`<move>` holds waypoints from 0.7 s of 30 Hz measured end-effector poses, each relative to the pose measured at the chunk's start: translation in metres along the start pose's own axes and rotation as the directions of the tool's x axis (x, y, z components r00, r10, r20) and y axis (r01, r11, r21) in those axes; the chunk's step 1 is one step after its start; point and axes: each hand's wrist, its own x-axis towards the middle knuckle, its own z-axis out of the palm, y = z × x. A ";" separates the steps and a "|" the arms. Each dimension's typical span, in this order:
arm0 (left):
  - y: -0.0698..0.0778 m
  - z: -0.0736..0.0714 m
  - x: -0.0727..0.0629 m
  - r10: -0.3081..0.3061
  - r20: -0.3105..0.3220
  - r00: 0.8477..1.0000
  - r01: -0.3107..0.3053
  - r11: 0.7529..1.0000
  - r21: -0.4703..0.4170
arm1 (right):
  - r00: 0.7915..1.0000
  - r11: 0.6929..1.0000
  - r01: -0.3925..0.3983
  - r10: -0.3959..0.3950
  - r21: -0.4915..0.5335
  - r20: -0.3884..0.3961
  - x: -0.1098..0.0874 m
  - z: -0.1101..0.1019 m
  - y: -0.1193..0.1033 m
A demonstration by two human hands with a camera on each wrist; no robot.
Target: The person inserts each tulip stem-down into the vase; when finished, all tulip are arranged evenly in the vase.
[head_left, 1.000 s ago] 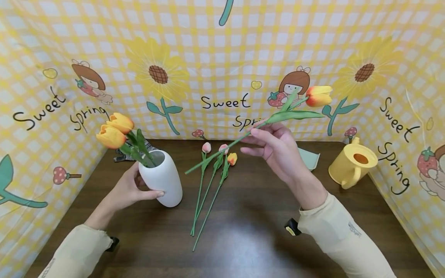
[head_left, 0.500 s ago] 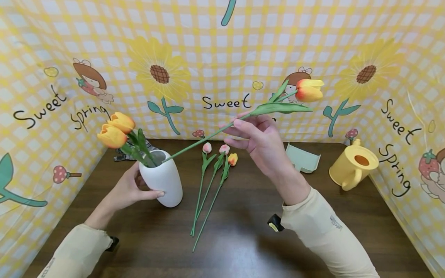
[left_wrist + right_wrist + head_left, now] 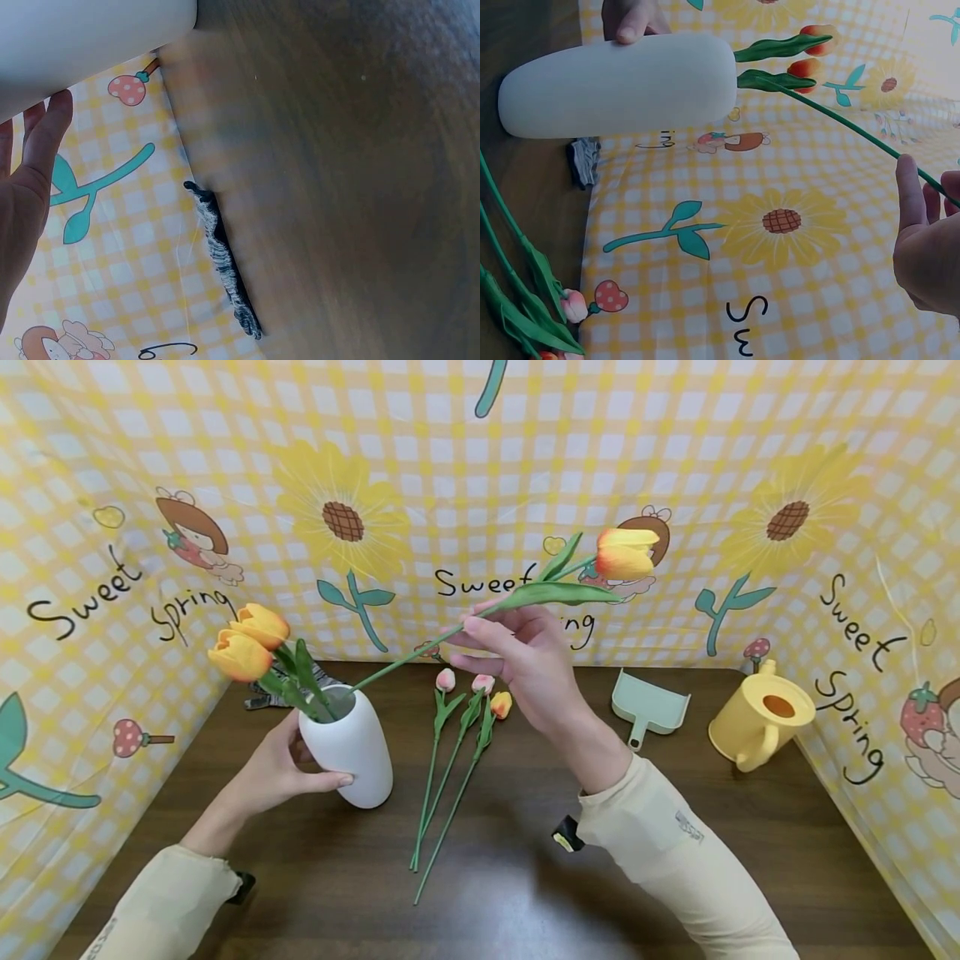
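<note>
A white vase (image 3: 351, 756) stands at the left of the table, with two orange-yellow tulips (image 3: 242, 652) leaning out of its mouth to the left. My left hand (image 3: 266, 768) grips its side, thumb across the front. My right hand (image 3: 528, 656) pinches the green stem of another yellow-red tulip (image 3: 626, 554) just below its leaves. That tulip slants down to the left, its stem's lower end at the vase's mouth. In the right wrist view the stem (image 3: 847, 124) runs from the fingers toward the vase's opening. On the table lie three more tulips (image 3: 457, 768), two pink and one yellow-red.
A yellow watering can (image 3: 757, 714) stands at the right, with a pale green dustpan (image 3: 651, 702) beside it. A grey-black striped cloth item (image 3: 221, 259) lies behind the vase. Checkered cloth (image 3: 465, 485) surrounds the table at the back and sides.
My right hand has moved left with the tulip, bringing its stem end from over the lying flowers to the vase's mouth. The left hand and vase stay put; the dustpan is now fully uncovered.
</note>
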 end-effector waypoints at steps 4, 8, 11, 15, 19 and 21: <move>0.000 0.001 0.000 -0.007 -0.003 1.000 0.007 1.000 -0.002 | 1.000 0.999 0.015 -0.014 -0.032 0.021 0.003 0.005 0.005; 0.000 0.001 0.000 -0.011 -0.005 1.000 0.011 1.000 -0.002 | 0.998 0.996 0.045 -0.042 -0.071 0.051 0.006 0.008 0.008; -0.001 0.000 0.000 -0.011 -0.006 1.000 0.011 1.000 -0.002 | 0.997 0.995 0.052 -0.046 -0.089 0.067 0.007 0.009 0.010; -0.001 0.000 0.000 -0.015 -0.008 1.000 0.015 1.000 -0.003 | 0.995 0.993 0.050 -0.041 -0.104 0.094 0.009 0.010 0.011; 0.000 0.001 0.000 -0.018 -0.006 1.000 0.018 1.000 -0.009 | 0.992 0.990 0.045 -0.030 -0.130 0.121 0.012 0.014 0.013; 0.000 0.001 0.000 -0.018 -0.004 1.000 0.018 1.000 -0.013 | 0.992 0.990 0.029 -0.011 -0.136 0.127 0.013 0.016 0.015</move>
